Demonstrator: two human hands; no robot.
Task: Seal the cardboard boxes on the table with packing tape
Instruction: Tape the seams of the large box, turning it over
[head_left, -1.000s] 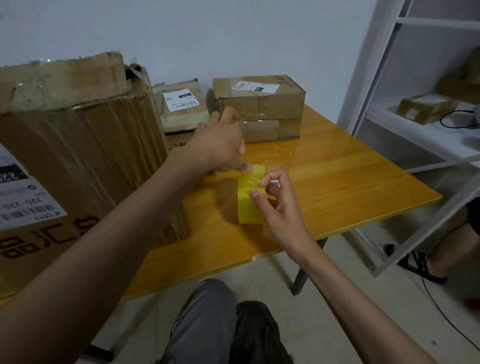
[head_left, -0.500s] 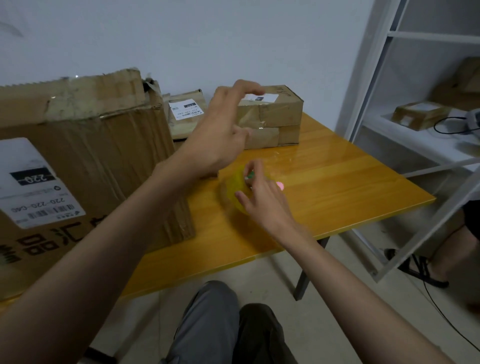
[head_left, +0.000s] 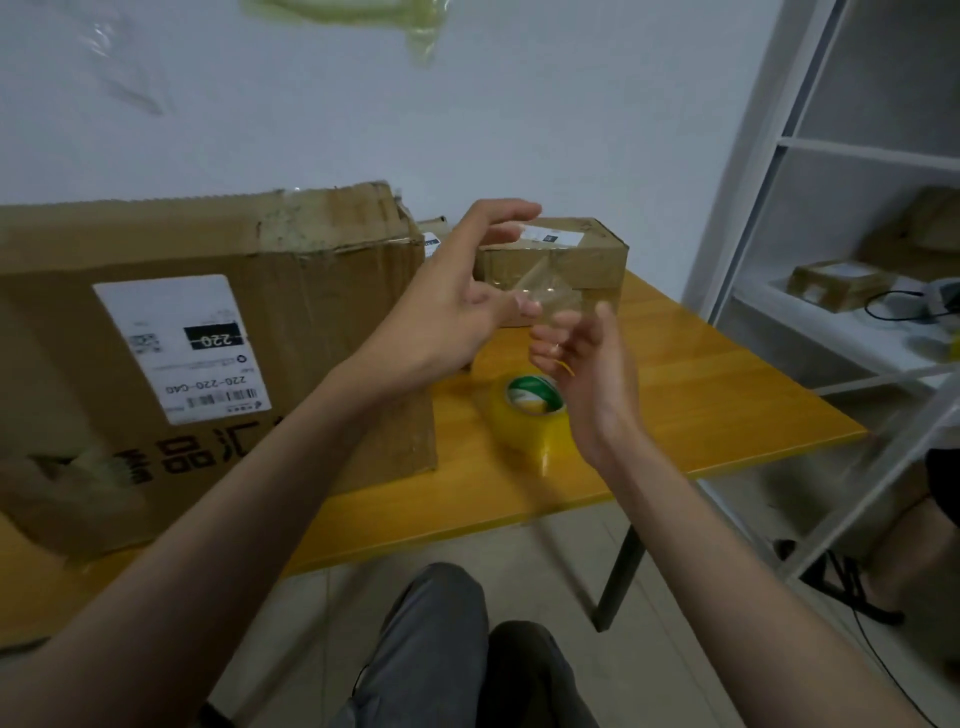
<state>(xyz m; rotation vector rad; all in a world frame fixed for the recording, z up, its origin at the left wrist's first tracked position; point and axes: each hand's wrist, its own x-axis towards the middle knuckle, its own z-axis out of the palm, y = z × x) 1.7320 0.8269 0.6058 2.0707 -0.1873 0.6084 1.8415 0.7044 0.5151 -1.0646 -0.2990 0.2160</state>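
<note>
The left hand (head_left: 457, 306) and the right hand (head_left: 582, 364) were raised above the table, close together, and between their fingertips hung a clear strip of tape (head_left: 545, 291); the left thumb and forefinger seemed to pinch one end, while the right fingers were loosely curled at the other, though whether they truly gripped it could not be told through the blur. Below the right hand the yellow roll of tape (head_left: 530, 421) lay flat on the orange wooden table (head_left: 701, 374), its hole facing up and its axis upright, part of its rim hidden by the right wrist. A large cardboard box (head_left: 218, 353) with a white label stood at the left, cut off by the picture's edge, its long side running along the table. A small cardboard box (head_left: 571, 254) sat at the far end by the pale wall, partly behind the left hand. White metal shelves (head_left: 852, 270) stood at the right holding another parcel. Grey trousers showed below, and a second person's sandalled foot at the right edge.
</note>
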